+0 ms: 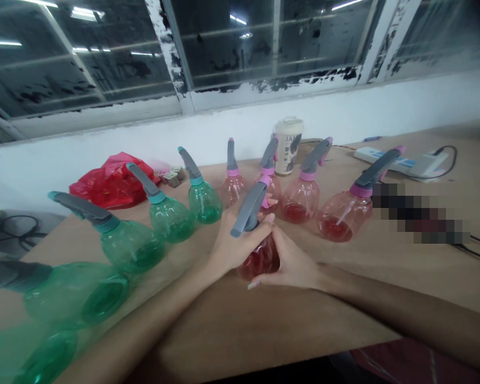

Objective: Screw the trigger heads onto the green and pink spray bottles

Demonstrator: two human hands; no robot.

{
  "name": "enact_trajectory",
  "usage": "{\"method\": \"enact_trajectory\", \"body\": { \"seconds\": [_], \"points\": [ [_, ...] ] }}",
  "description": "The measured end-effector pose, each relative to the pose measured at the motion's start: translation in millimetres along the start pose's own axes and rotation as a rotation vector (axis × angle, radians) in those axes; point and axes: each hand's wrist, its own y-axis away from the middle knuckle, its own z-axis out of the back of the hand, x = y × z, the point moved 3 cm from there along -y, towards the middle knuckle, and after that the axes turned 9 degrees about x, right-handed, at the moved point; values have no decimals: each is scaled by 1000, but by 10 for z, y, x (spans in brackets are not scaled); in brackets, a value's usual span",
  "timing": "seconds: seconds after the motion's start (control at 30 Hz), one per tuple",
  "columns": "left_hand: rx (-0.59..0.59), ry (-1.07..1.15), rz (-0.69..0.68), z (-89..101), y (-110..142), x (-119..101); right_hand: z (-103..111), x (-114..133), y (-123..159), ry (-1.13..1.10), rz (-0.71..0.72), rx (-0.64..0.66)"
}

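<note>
The left forearm [164, 314] and right forearm [376, 304] are being angled inward. The left hand [236, 237] is being held curled just beside the right hand [298, 261], which is being cupped, its thumb [264, 279] spread from its fingers [279, 238].

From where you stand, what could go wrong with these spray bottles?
The spray bottle of red liquid between the left hand and right hand might slip, since its plastic looks smooth. A push away from you could knock the pink-collared bottles close behind it. If one leaked, liquid might reach the power strip on the same table.
</note>
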Motion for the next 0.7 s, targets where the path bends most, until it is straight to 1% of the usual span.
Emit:
{"method": "enact_trajectory", "body": {
  "seconds": [0.17, 0.33, 0.47, 0.6, 0.7],
  "points": [
    [24, 18, -41, -9, 2, -9, 1, -2, 8, 1, -9, -1],
    [5, -10, -4, -7, 2, -7, 5, 14, 5, -19, 1, -2],
    [-25, -5, -50, 2, -2, -62, 5, 12, 1, -31, -6, 0],
    [-59, -99, -51, 23, 2, -82, -3, 6, 13, -23, -8, 7],
    [-63, -142, -58, 36, 11, -91, -9, 8, 17, -15, -10, 9]
  ]
}}
